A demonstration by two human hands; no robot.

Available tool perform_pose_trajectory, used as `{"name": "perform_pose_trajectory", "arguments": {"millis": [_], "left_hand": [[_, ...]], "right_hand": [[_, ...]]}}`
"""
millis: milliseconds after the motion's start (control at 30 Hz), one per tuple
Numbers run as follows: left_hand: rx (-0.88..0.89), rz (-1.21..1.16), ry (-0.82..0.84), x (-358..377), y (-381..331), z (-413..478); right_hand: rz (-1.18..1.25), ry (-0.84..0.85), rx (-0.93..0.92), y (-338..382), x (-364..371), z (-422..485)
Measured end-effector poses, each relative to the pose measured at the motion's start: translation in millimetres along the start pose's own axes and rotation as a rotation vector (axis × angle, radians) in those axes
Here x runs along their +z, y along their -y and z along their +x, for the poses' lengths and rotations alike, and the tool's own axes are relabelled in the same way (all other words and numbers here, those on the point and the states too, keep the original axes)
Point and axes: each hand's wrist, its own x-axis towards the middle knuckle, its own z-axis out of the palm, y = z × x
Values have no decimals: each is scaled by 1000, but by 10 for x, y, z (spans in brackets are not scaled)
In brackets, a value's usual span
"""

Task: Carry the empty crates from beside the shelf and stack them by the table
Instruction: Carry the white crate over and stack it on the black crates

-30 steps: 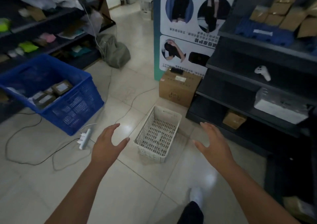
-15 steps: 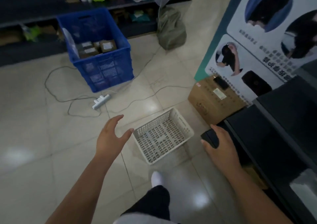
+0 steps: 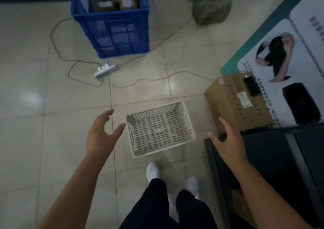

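As hands (image 3: 102, 134) spread, white crate (image 3: 160, 128) untouched

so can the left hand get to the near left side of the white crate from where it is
Probably yes. The left hand is open just left of the white crate, with only bare floor between them. The power strip and its cable lie farther away, beyond both.

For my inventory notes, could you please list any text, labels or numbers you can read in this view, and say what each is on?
None can be read.
White label on the brown cardboard box: too blurred.
Faint print on that box's side: illegible.
Text blocks on the white and teal poster panel: too small and blurred.
White labels on the small parcels in the blue plastic crate: illegible.
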Motion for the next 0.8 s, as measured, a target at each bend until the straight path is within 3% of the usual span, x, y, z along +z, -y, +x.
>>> {"name": "perform_pose_trajectory", "arguments": {"millis": [233, 400, 800], "left_hand": [[-225, 40, -60, 930, 625, -22], [-397, 76, -80, 1903, 1551, 11], [-580, 168, -134, 3927, 3682, 988]], "right_hand": [[-10, 130, -17, -736, 768, 1016], [-74, 168, -11, -1588, 1687, 1731], [-126, 171, -25, -3329, 3793, 3076]]}}
